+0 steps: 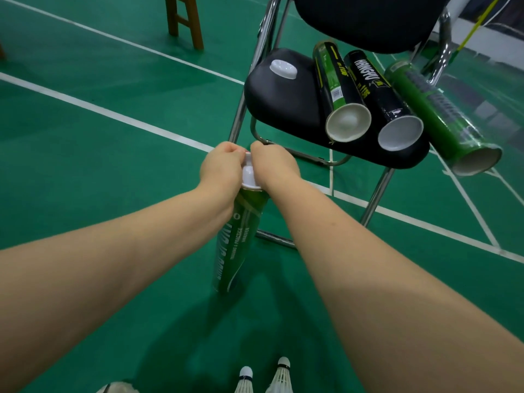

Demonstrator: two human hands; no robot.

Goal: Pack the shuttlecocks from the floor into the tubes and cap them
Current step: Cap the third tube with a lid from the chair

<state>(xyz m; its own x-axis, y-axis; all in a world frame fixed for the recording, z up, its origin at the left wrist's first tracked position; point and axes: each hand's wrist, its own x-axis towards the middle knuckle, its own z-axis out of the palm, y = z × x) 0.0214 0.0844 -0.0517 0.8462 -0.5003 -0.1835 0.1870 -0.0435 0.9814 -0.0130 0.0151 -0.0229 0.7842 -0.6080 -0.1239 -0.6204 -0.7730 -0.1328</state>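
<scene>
Capping station: one tube upright on the floor, three lying on a chair seat.

The green tube (241, 239) stands slightly tilted on the floor (85, 165). A white cap (251, 177) sits on its top end, pinched by the left hand (219, 168) and right hand (276, 165). A green-and-black tube (333, 80), a black tube (377, 92) and a film-wrapped green tube (431, 114) lie side by side on the chair seat (283, 109), near ends open, the last overhanging the edge. A spare cap (283, 68) rests left of them. Two shuttlecocks (245, 381) (280, 375) stand cork-up on the floor.

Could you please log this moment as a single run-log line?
phase: capping | left hand, right hand: grip white cap on green tube | pending: shuttlecocks on floor | chair: three tubes, spare cap
</scene>
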